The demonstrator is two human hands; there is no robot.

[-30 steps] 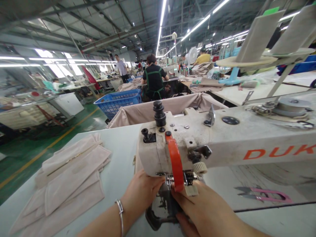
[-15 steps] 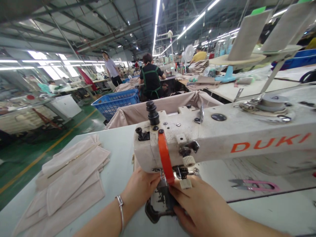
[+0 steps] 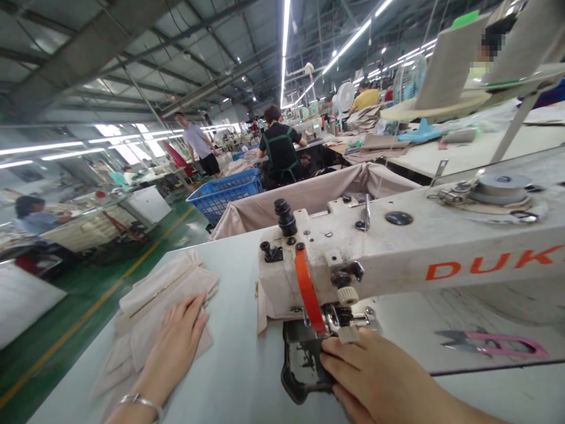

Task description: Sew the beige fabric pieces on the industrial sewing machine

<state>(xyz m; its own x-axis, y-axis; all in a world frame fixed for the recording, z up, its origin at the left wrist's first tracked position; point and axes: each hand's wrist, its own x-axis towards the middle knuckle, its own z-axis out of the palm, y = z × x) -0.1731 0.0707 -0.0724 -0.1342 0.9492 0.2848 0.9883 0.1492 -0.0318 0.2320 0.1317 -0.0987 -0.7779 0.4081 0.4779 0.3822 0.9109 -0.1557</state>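
Observation:
My left hand (image 3: 179, 335) lies with fingers stretched out on a stack of beige fabric pieces (image 3: 150, 312), one of which carries a zipper-like strip. At the sewing machine (image 3: 397, 247), my right hand (image 3: 366, 371) rests palm down, its fingers extended onto the dark plate (image 3: 304, 365) beside the presser foot. The tips of those fingers are partly hidden by the machine's parts. A beige fabric piece (image 3: 262, 309) shows behind the machine head, left of the orange guard (image 3: 309, 288).
Pink-handled thread snips (image 3: 498, 343) lie on the machine bed at the right. Beyond the table are a fabric-lined bin (image 3: 318, 191) and a blue basket (image 3: 227, 193). Thread cones (image 3: 448, 70) stand upper right. A person in a dark top (image 3: 280, 147) sits ahead.
My left hand has left the needle area and moved left onto the fabric stack. My right hand stays by the presser foot. The view has shifted left.

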